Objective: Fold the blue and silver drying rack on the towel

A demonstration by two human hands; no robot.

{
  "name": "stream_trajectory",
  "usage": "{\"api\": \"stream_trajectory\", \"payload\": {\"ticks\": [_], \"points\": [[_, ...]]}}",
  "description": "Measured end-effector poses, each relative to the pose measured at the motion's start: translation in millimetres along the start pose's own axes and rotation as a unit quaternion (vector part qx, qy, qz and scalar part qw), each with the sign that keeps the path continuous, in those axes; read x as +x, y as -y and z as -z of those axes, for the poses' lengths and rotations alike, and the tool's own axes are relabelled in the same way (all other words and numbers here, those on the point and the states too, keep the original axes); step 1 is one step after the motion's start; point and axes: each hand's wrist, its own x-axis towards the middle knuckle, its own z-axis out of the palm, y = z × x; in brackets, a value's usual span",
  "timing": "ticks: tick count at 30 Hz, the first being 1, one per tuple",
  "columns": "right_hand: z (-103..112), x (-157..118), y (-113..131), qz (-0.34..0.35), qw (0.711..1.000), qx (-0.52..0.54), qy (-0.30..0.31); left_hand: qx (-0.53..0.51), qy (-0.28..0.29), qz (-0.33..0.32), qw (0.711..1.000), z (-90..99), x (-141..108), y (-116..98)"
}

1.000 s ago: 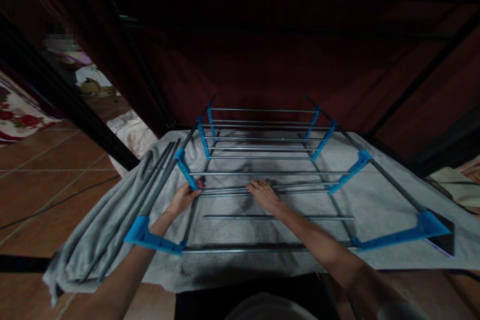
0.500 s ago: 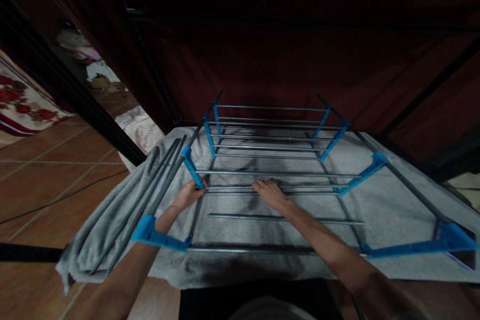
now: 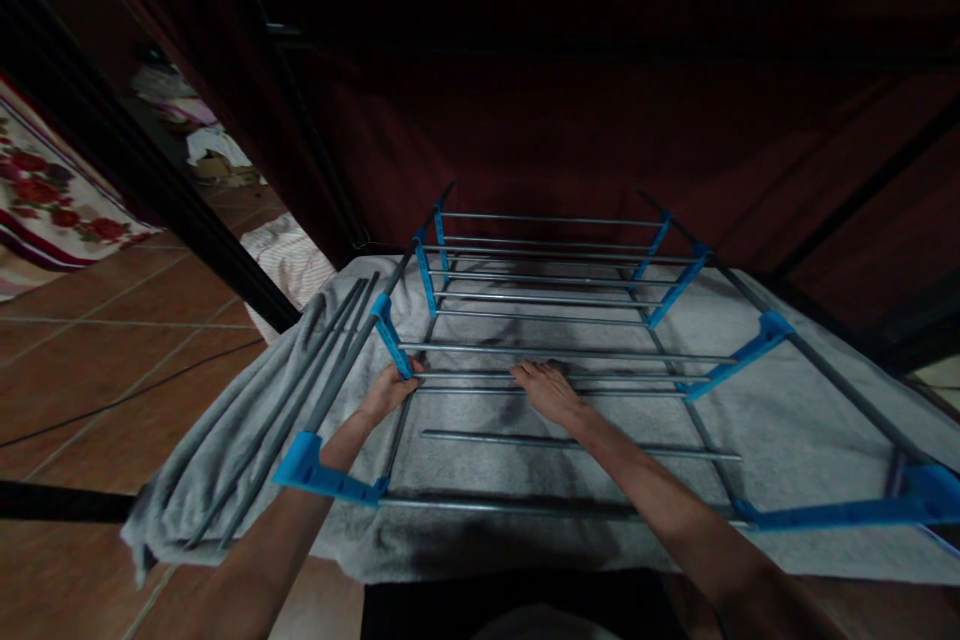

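Beyond both hands, dark red fabric, with a dark post slanting down to the left of the left hand. Beneath both hands, a rumpled gray blanket; tiled floor farther left. Around the hands, a metal rack with blue brackets, lying on the gray blanket and reaching away toward the dark red fabric. Far left of the left hand, past the dark post, a flowered cloth; nearer, a striped cloth.

Just left of the left hand, loose tubes along the gray blanket. On the wearer's side of the hands, a separate rod, crossed by the right forearm. Over the left forearm, a near-left bracket, partly blocking the view. Left of the left hand, across the tiled floor, a thin cable.

Hands well apart. Left hand closed on the lower end of a blue bracket, by a thin bar. Right hand with fingers bent over the same thin bar, thumb hidden; impossible to tell how firmly closed.
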Motion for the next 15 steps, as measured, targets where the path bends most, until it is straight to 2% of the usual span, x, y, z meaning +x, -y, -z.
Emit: {"api": "stream_trajectory", "payload": {"ticks": [10,15], "points": [[2,-1,0,0.007,1.000,0.004,-0.001,0.037,-0.020,0.018,0.999,-0.4,2,8],[8,0,8,-0.012,1.000,0.002,-0.003,0.061,-0.039,0.015,0.997,-1.1,7,17]]}}
